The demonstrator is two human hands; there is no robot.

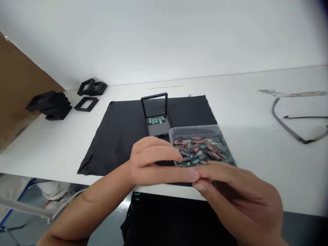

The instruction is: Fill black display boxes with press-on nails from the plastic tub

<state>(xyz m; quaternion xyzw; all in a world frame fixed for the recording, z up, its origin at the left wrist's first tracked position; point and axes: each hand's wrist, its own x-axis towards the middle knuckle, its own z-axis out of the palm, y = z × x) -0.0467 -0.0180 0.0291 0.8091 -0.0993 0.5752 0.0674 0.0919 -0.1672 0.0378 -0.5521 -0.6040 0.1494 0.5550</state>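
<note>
My left hand (pixel 156 162) and my right hand (pixel 238 194) meet at the fingertips just in front of a clear plastic tub (pixel 205 131) filled with several small red, green and grey nail tips. Both hands have their fingers pressed together as in a pinch; what sits between them is too small to make out. Behind the tub stands an open black display case (pixel 156 116) with its framed lid upright and several pale green nail tips lying in its base. Case and tub rest on a black mat (pixel 123 136).
The white table (pixel 256 112) carries stacks of black frames (pixel 51 104) and more frames (pixel 91 88) at the far left, beside a brown cardboard sheet (pixel 15 89). A dark cable (pixel 289 126) loops at the right. A white wall stands behind.
</note>
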